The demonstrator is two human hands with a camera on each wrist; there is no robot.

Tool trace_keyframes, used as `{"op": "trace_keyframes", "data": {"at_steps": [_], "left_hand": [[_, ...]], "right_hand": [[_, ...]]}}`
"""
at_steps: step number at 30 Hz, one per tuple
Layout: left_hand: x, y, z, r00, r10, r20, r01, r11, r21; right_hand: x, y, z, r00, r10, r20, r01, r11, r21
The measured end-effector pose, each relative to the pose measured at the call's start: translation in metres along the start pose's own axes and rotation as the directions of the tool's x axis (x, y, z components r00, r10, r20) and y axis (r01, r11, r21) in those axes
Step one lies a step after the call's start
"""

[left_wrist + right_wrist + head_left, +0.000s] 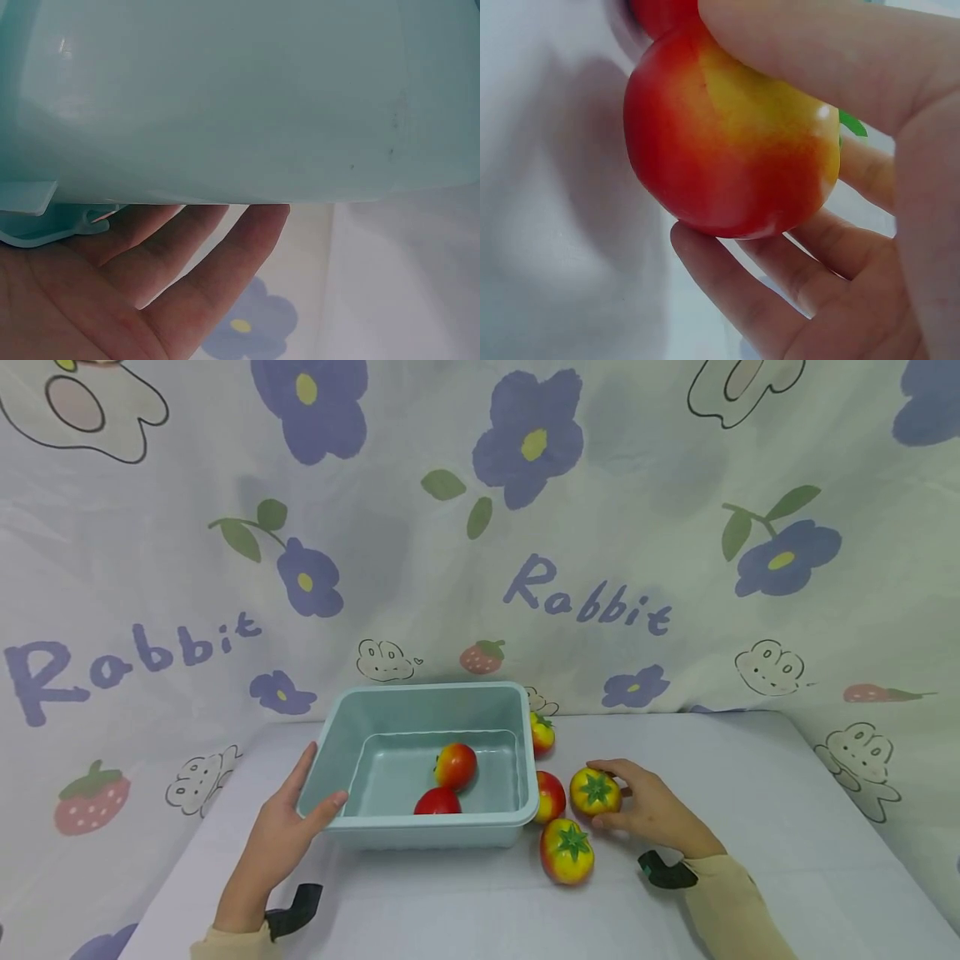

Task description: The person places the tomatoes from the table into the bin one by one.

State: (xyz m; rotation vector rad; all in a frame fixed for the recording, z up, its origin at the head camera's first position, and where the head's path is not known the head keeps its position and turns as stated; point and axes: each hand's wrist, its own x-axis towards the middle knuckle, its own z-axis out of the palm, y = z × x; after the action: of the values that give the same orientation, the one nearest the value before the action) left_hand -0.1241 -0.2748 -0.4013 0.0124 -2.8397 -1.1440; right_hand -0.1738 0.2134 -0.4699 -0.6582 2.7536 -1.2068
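A pale blue-green plastic bin (427,835) stands on the table, with two red-yellow tomatoes (456,766) inside it. My left hand (273,839) rests against the bin's left side, its thumb at the front left corner of the rim and its fairly straight fingers along the outer wall (247,97). To the right of the bin, my right hand (660,810) holds a yellow-red tomato (596,792) with a green star-shaped top, between thumb and fingers. In the right wrist view this tomato (735,150) shows its red and yellow skin.
Beside the bin's right wall lie more tomatoes: one in front (567,852), one partly hidden by the rim (551,797) and one farther back (542,735). A white cloth covers the table (450,910). A curtain (420,593) printed with flowers and rabbits hangs behind.
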Motion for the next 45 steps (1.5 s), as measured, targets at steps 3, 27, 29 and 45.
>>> {"op": "trace_keyframes", "data": {"at_steps": [3, 27, 29, 45], "left_hand": [[0.0, 0.0, 0.0, 1.0, 0.002, -0.001, -0.002, 1.0, -0.001], [-0.001, -0.001, -0.001, 1.0, 0.016, -0.003, -0.016, 1.0, -0.018], [-0.001, -0.001, -0.001, 1.0, 0.015, -0.002, -0.015, 1.0, -0.02], [0.0, -0.002, -0.001, 1.0, 0.017, 0.0, -0.017, 1.0, -0.017]], "right_hand": [[-0.001, -0.002, -0.002, 1.0, 0.004, -0.011, -0.004, 1.0, -0.007], [-0.004, -0.026, -0.013, 0.995, -0.015, -0.103, 0.014, 1.0, -0.018], [-0.005, -0.028, -0.013, 0.994, -0.026, -0.109, 0.024, 1.0, -0.015], [-0.007, -0.043, -0.017, 0.978, -0.088, -0.191, 0.091, 0.996, 0.005]]}}
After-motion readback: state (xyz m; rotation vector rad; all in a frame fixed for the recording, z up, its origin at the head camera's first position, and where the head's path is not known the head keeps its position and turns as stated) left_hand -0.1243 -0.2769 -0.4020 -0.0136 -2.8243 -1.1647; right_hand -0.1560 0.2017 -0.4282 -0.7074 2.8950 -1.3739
